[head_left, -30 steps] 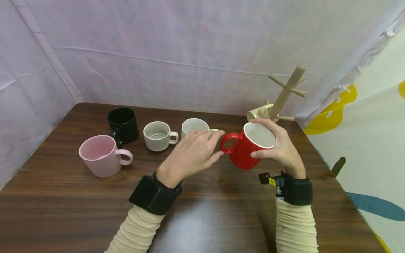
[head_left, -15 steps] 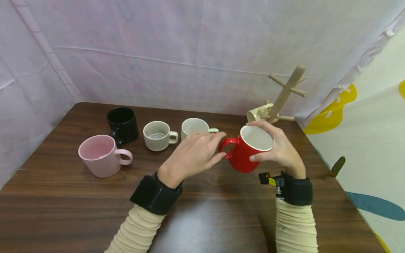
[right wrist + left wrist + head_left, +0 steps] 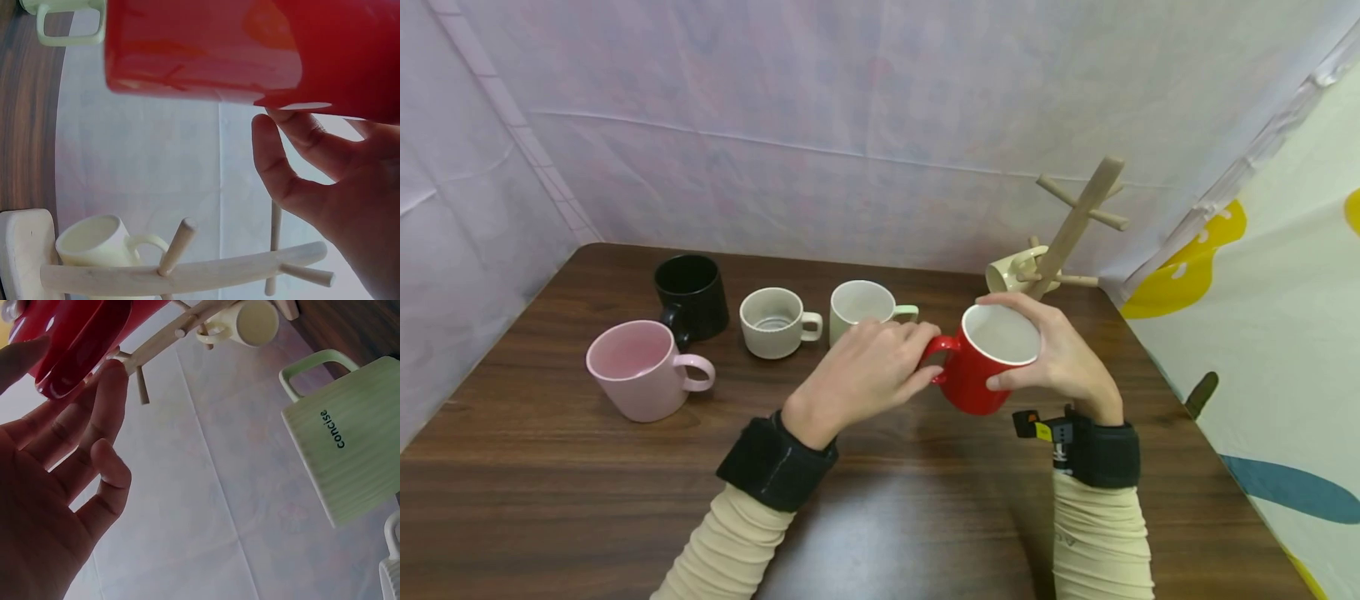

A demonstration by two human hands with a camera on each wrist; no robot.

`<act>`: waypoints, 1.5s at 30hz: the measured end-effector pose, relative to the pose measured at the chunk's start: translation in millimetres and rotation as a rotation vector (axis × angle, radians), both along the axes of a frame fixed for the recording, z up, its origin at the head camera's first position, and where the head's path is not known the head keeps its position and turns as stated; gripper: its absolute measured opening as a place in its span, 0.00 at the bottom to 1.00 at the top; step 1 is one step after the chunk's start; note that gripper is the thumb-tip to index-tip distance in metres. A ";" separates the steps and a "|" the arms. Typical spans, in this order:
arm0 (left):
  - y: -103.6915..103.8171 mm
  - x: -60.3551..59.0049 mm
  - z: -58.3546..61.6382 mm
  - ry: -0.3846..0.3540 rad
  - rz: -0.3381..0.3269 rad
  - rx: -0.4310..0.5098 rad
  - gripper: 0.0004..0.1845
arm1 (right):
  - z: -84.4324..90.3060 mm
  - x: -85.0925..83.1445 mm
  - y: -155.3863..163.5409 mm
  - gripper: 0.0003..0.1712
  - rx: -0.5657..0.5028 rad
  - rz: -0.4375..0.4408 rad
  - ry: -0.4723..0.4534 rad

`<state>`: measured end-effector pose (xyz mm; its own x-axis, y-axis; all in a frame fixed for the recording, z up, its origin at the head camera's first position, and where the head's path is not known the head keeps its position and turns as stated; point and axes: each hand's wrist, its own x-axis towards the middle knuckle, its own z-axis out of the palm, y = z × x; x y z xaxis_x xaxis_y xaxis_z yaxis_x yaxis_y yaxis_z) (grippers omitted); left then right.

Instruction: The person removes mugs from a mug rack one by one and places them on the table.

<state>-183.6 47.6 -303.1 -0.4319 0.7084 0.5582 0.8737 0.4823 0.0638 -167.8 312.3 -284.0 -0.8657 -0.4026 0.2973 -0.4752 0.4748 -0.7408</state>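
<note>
A red mug point(image 3: 976, 383) with a white inside is held tilted above the table, its handle toward the left. My right hand point(image 3: 1063, 354) grips its body near the rim, thumb on the near side and fingers on the far side. The left hand point(image 3: 868, 371) pinches the handle point(image 3: 87, 350) between thumb and fingers. In the right wrist view the red mug's side fills the top. Behind the left hand stands a pale green mug point(image 3: 350, 437) marked "Concise", partly hidden in the head view.
A wooden mug tree point(image 3: 1075, 221) stands at the back right, with a cream mug point(image 3: 94, 244) hung on a low peg. Left of the hands are a small off-white cup point(image 3: 771, 336), a black mug point(image 3: 700, 304) and a pink mug point(image 3: 643, 383). White cloth point(image 3: 820, 125) lines the back.
The red mug has shifted slightly left and down in my right hand. My left hand has moved a little right and its fingers have closed on the handle.
</note>
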 end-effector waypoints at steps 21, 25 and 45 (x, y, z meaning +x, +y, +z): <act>8.0 3.7 -3.3 -0.150 -0.081 0.124 0.08 | -0.1 -0.6 -2.5 0.43 0.030 0.012 -0.012; 8.6 3.8 -3.6 -0.189 -0.090 0.124 0.08 | -0.7 -0.6 -2.0 0.43 0.029 0.016 -0.009; 13.5 4.8 -6.2 -0.360 -0.053 0.077 0.09 | -2.8 -1.7 -1.6 0.43 0.057 0.035 0.005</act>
